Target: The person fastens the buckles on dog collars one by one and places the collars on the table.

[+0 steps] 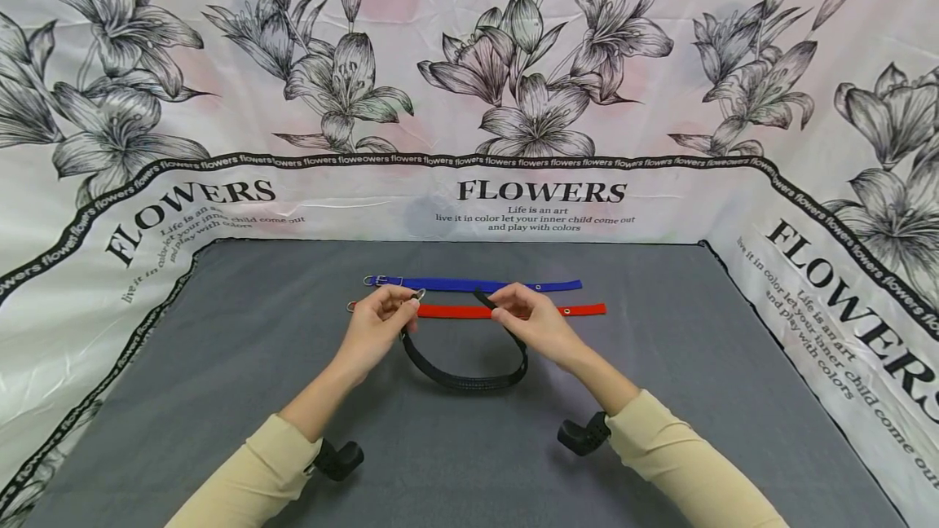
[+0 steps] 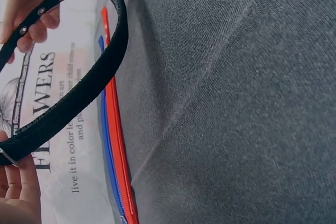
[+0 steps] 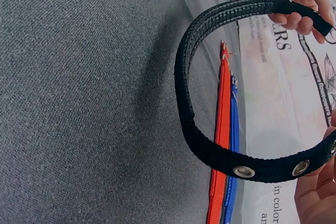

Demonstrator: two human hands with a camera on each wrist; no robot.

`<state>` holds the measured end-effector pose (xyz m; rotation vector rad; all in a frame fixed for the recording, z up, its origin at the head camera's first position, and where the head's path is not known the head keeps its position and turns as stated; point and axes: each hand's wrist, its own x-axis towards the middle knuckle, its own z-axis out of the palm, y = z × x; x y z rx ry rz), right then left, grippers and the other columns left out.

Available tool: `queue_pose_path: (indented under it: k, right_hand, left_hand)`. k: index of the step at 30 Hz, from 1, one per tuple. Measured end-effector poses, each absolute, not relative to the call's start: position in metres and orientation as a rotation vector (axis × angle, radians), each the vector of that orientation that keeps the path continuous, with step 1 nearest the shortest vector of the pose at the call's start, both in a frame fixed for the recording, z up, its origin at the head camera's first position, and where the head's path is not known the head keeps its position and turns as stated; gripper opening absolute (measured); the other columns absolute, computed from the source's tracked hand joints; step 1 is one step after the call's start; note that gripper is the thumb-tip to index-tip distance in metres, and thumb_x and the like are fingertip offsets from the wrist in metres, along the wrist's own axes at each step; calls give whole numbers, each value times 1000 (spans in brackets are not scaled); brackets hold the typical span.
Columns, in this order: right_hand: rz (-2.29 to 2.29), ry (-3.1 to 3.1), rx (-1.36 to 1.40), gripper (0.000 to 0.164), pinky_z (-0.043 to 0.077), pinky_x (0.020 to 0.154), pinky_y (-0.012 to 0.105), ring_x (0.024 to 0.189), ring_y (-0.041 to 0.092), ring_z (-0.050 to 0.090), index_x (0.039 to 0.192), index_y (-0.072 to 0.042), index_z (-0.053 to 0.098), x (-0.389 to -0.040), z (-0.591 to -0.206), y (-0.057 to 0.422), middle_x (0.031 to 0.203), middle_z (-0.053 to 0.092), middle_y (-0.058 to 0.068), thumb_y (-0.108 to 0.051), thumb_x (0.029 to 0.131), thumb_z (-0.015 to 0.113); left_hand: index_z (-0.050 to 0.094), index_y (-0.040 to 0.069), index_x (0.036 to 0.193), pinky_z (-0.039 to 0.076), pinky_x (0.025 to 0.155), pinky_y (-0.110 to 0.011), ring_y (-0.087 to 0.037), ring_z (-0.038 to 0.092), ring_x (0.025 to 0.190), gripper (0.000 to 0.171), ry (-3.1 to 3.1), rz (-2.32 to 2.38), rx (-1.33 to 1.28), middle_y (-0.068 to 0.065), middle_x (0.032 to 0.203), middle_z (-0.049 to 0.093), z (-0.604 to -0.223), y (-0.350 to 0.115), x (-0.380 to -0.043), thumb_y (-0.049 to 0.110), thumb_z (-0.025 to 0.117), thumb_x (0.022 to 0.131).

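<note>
A black pet collar (image 1: 469, 383) hangs in a U-shaped loop above the grey cloth, held at both ends. My left hand (image 1: 381, 323) pinches the end with the metal ring and buckle, between thumb and fingers. The other end, with metal eyelets (image 3: 244, 171), is pinched by my right hand (image 1: 539, 323). Behind the loop lie a red collar (image 1: 455, 312) and, just beyond it, a blue collar (image 1: 469, 285), both stretched out flat side by side. The left part of the red collar is hidden by my left hand.
Grey cloth (image 1: 469, 463) covers the table. A white floral sheet (image 1: 543, 218) with printed words rises behind it and at both sides. Black wrist-worn devices (image 1: 340, 460) sit below each wrist.
</note>
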<state>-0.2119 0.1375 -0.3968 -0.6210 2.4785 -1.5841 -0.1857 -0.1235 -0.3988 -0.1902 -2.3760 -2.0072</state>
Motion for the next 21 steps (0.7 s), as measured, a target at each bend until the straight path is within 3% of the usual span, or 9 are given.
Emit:
queue_pose_path:
  k: [4, 9, 12, 17, 21]
  right_hand:
    - [-1573, 2461, -638, 18, 48, 74, 34, 89, 27, 59, 106, -18, 61, -212, -398, 135, 99, 65, 5, -24, 89, 62]
    - [-1567, 2441, -621, 17, 47, 72, 34, 88, 33, 58, 105, -17, 62, -211, -398, 130, 97, 65, 3, -24, 89, 62]
    - [-1560, 2442, -614, 18, 47, 71, 34, 87, 28, 58, 106, -16, 63, -210, -396, 128, 97, 65, 3, -22, 89, 63]
    - [-1542, 2446, -648, 18, 47, 68, 32, 83, 24, 59, 106, -11, 63, -201, -382, 121, 95, 65, 6, -16, 89, 62]
    - [-1550, 2435, -684, 17, 46, 65, 31, 80, 25, 58, 106, -9, 62, -194, -373, 116, 93, 64, 7, -14, 90, 61]
  left_hand:
    - [59, 5, 108, 49, 66, -27, -17, 59, 68, 25, -2364, -2060, -218, -5, 80, 59, -397, -121, -186, 23, 58, 91]
    - [58, 1, 111, 49, 67, -28, -16, 57, 69, 25, -2372, -2086, -245, -11, 87, 58, -387, -118, -181, 18, 56, 93]
    - [58, -2, 112, 48, 66, -28, -18, 56, 69, 25, -2392, -2073, -252, -16, 90, 58, -377, -114, -175, 15, 55, 93]
    - [60, 1, 109, 43, 58, -25, -25, 54, 67, 22, -2421, -2023, -281, -11, 85, 57, -370, -110, -171, 15, 56, 93]
    - [62, 4, 107, 45, 60, -27, -28, 54, 67, 21, -2427, -2013, -291, -4, 82, 55, -370, -106, -171, 17, 58, 92]
